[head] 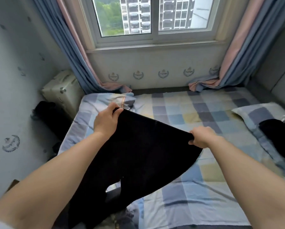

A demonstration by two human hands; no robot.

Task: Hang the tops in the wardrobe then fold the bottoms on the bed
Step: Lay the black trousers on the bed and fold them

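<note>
A pair of black trousers (141,154) hangs stretched between both my hands above the bed (196,187). My left hand (107,120) grips one end of the waistband, my right hand (202,137) grips the other end. The two legs hang down toward me, over the near left edge of the bed. The bed has a checked sheet in blue, yellow and grey. Another black garment (277,133) lies at the right edge of the bed, partly on a checked pillow (257,114).
A folded checked quilt (108,100) lies at the far left corner of the bed. A cream suitcase (62,91) stands left of the bed, with a dark bundle (45,109) in front of it. Curtains (75,63) flank the window ahead. A grey padded headboard (275,68) rises on the right.
</note>
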